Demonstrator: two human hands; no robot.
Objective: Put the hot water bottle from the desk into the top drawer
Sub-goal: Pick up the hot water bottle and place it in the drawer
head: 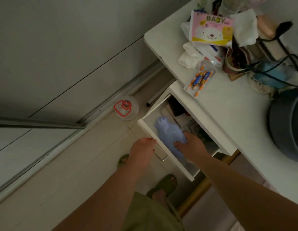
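The top drawer [149,130] of the white desk [228,104] stands pulled out. A pale blue hot water bottle [168,132] lies inside it along the front wall. My right hand [191,145] is in the drawer, fingers resting on the bottle's near end. My left hand [142,151] grips the drawer's front panel near its metal handle [160,156]. The bottle's lower part is hidden under my right hand and forearm.
The desk top holds a pink "BABY" packet [211,29], tissues, a pack of batteries [200,79], cables and a dark round pot [288,125]. A clear plastic lid with a red label [126,107] lies on the floor by the sliding door track. My sandalled feet stand below the drawer.
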